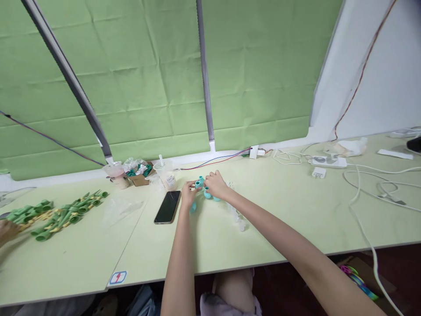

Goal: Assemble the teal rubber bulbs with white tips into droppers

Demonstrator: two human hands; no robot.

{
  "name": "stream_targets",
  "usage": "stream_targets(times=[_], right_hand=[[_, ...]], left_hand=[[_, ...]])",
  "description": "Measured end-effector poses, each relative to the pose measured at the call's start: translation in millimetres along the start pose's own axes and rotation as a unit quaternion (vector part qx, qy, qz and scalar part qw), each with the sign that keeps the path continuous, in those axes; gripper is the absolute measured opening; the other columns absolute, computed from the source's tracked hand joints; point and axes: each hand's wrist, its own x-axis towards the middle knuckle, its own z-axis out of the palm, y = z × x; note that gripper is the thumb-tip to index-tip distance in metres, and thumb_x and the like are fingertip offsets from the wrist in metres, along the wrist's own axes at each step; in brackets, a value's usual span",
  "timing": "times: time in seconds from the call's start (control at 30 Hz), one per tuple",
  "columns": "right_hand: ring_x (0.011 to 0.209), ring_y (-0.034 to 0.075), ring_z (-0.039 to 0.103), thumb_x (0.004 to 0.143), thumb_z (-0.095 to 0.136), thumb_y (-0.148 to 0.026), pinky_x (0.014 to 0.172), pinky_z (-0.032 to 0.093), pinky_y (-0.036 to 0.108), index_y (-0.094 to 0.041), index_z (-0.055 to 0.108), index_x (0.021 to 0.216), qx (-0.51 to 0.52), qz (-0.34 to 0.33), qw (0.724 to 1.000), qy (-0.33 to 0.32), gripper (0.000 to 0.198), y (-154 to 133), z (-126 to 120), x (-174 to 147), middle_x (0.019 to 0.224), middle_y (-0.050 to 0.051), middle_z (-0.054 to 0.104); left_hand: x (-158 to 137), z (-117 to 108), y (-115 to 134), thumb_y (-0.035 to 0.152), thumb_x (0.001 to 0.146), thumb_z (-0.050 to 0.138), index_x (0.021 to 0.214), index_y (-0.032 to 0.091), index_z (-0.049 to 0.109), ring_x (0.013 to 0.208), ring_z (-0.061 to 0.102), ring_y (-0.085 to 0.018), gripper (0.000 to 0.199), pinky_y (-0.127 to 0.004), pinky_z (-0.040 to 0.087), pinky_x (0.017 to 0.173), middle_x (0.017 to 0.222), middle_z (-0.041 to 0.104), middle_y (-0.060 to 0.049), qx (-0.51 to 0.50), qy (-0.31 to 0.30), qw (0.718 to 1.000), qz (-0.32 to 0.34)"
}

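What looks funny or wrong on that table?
A white cable on the right looks untidy: it hangs over the front edge of the table and could get snagged. I see no spill. The teal pieces by the left hand and right hand look too small to check for damage.

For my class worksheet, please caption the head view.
Left hand and right hand handle teal pieces beside a phone on a pale table.

Pale table (296, 197) with phone (167, 207), cups (117, 176)
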Motion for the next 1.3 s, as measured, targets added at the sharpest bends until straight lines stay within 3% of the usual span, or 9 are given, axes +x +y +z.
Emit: stream_targets(times=[0.27,0.47,0.8,1.07,1.17,1.23,1.3], right_hand=[[0.100,0.026,0.045,0.076,0.058,-0.031,0.081,0.023,0.038,-0.019,0.063,0.097,0.034,0.020,0.999,0.028,0.025,2.3,6.7,-6.1,0.101,0.010,0.062],[0.098,0.023,0.047,0.078,0.057,-0.040,0.080,0.022,0.037,-0.023,0.063,0.095,0.074,0.041,0.996,0.033,0.025,6.1,11.3,-4.7,0.100,0.006,0.064],[0.095,0.022,0.049,0.082,0.052,-0.042,0.078,0.023,0.035,-0.024,0.064,0.093,0.085,0.051,0.995,0.021,0.025,4.3,12.8,-6.1,0.096,0.006,0.065],[0.093,0.020,0.052,0.083,0.053,-0.036,0.077,0.026,0.033,-0.025,0.063,0.092,0.111,0.006,0.994,0.003,0.017,2.0,2.8,-10.9,0.095,0.003,0.065],[0.097,0.020,0.051,0.077,0.062,-0.028,0.077,0.029,0.031,-0.022,0.056,0.103,0.097,-0.067,0.993,-0.018,0.027,-9.7,0.2,-10.6,0.100,0.004,0.063],[0.104,0.021,0.047,0.070,0.068,-0.018,0.078,0.031,0.030,-0.019,0.051,0.111,0.058,-0.128,0.990,-0.009,0.044,-21.2,1.4,-6.2,0.110,0.007,0.059],[0.109,0.023,0.044,0.068,0.069,-0.012,0.080,0.032,0.031,-0.017,0.052,0.110,0.017,-0.181,0.983,-0.005,0.046,-32.5,5.4,1.3,0.115,0.009,0.055]], left_hand=[[4.4,15.9,-3.2,0.019,0.058,0.070,0.086,0.015,0.069,0.071,0.057,-0.017,0.028,-0.032,0.043,0.072,0.083,0.066,-0.007,0.041,-0.002,0.998,-0.048],[3.0,15.1,-7.0,0.013,0.061,0.065,0.088,0.015,0.066,0.074,0.057,-0.017,0.028,-0.031,0.042,0.074,0.090,0.065,-0.009,0.075,0.013,0.996,-0.044],[3.2,20.5,-13.7,0.004,0.057,0.061,0.082,0.014,0.061,0.079,0.056,-0.016,0.027,-0.032,0.043,0.077,0.080,0.062,-0.005,0.034,-0.004,0.998,-0.049],[1.8,18.8,-7.3,0.004,0.063,0.051,0.111,0.016,0.048,0.092,0.054,-0.018,0.050,-0.035,0.041,0.084,0.106,0.055,-0.012,0.001,0.009,1.000,-0.027],[-2.4,5.4,5.3,0.001,0.066,0.042,0.112,0.017,0.049,0.101,0.052,-0.021,0.049,-0.038,0.035,0.089,0.106,0.057,-0.011,0.072,0.081,0.992,-0.063],[-5.6,-5.8,13.3,0.001,0.067,0.040,0.105,0.019,0.054,0.107,0.049,-0.025,0.044,-0.042,0.029,0.093,0.107,0.059,-0.010,0.157,0.166,0.969,-0.092],[-8.7,-15.4,17.9,0.002,0.069,0.039,0.097,0.020,0.059,0.106,0.050,-0.027,0.039,-0.045,0.025,0.094,0.103,0.062,-0.009,0.203,0.238,0.943,-0.117]])
